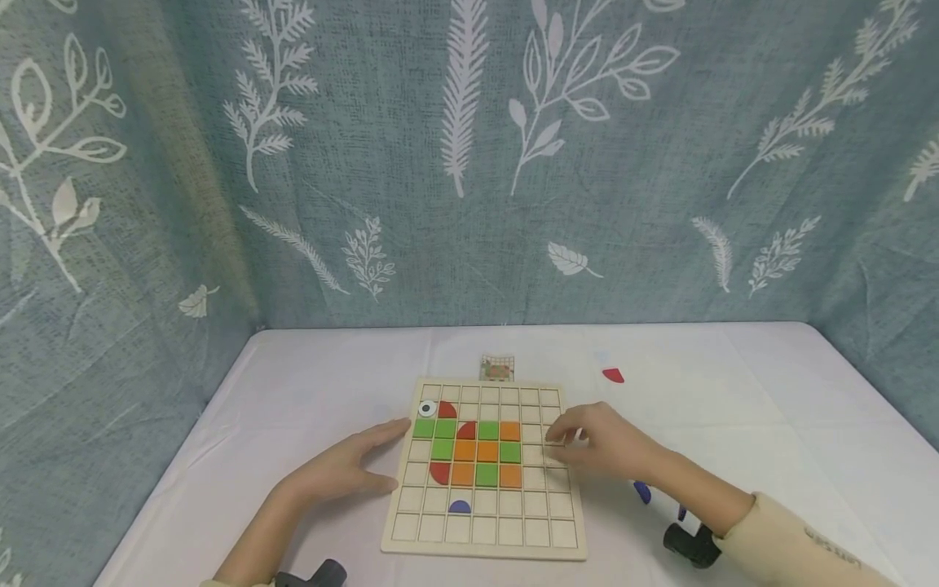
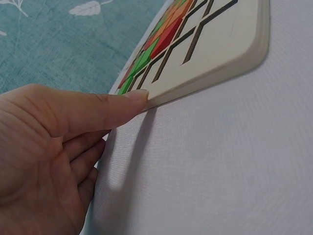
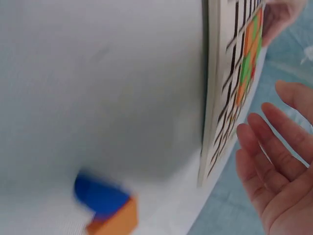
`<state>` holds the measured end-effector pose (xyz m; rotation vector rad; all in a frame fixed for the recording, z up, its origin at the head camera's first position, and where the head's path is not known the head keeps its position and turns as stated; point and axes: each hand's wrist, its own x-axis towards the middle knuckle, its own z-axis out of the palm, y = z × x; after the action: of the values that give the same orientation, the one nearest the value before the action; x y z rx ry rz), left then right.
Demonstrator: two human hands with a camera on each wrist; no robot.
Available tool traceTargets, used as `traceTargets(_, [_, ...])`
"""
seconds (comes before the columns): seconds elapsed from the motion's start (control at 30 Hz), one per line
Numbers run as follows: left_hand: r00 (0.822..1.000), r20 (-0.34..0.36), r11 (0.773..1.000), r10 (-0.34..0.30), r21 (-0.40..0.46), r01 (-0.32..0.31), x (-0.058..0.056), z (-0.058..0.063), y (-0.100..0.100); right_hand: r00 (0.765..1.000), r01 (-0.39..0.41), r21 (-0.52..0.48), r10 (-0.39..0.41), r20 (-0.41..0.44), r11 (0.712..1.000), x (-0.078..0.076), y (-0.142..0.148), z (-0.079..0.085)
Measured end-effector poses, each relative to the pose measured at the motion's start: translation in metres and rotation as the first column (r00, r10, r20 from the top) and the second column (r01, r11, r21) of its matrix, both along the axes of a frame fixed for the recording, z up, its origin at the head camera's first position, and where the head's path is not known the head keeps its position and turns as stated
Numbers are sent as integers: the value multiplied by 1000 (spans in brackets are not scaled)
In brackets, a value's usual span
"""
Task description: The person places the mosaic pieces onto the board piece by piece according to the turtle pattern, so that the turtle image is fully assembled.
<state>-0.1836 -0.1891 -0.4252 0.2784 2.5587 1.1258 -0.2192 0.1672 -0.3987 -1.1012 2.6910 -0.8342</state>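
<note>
A pale wooden grid board (image 1: 484,552) lies on the table with coloured tiles set in its cells. Green and orange squares, such as one orange tile (image 1: 487,451), form a block with red rounded pieces (image 1: 439,473) around it. A white eye disc (image 1: 426,408) sits at the upper left, and a blue half-round tile (image 1: 460,507) lies in a lower row. My left hand (image 1: 333,473) rests against the board's left edge, its thumb (image 2: 115,110) touching the rim. Over the right edge hovers my right hand (image 1: 609,444), fingers loosely bent; the right wrist view shows nothing held in them.
Behind the board stands a small picture card (image 1: 497,368). A red piece (image 1: 613,375) lies at the back right. Near the right forearm is a blue piece (image 1: 642,492); the right wrist view shows a blurred blue piece (image 3: 100,193) beside an orange one (image 3: 115,220). A patterned curtain (image 1: 499,244) encloses the table.
</note>
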Motion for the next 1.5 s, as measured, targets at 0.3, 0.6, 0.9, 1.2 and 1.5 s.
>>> traceTargets(0.3, [1000, -8, 1000, -17, 6, 17, 1, 1, -2, 996, 68, 43, -65, -62, 997, -16, 36, 7])
traceTargets(0.6, [1000, -7, 1000, -28, 12, 28, -2, 1, -3, 979, 186, 36, -182, -96, 982, -42, 61, 10])
traceTargets(0.9, [1000, 7, 1000, 5, 10, -5, 0, 0, -1, 918, 392, 111, -380, -110, 913, -70, 60, 4])
traceTargets(1.2, [1000, -2, 1000, -5, 19, 5, 1, -2, -1, 894, 447, 227, -435, -105, 865, -84, 56, -8])
traceTargets(1.5, [1000, -13, 1000, -15, 20, 15, 0, 0, -2, 894, 449, 238, -433, -117, 861, -88, 57, -9])
